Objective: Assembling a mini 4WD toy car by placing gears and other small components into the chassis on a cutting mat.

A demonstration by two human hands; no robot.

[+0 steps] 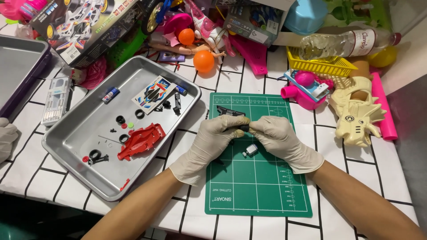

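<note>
Both my hands wear pale latex gloves and meet over a green cutting mat (258, 186). My left hand (213, 140) and my right hand (278, 135) pinch a small black part (244, 128) between their fingertips. Just behind them on the mat lies a black toy car chassis (230, 110). A small silver motor (251, 150) rests on the mat under my right hand. To the left, a metal tray (80, 133) holds a red car body shell (142, 141), black tyres (120, 120), a sticker sheet (154, 94) and small batteries (110, 94).
Toys crowd the back of the table: an orange ball (203, 61), a yellow basket (318, 64), a plastic bottle (342, 43), a cream dinosaur toy (358, 118), a toy car box (84, 22). A screwdriver set (55, 100) lies left of the tray. Another gloved hand (6, 138) shows at the left edge.
</note>
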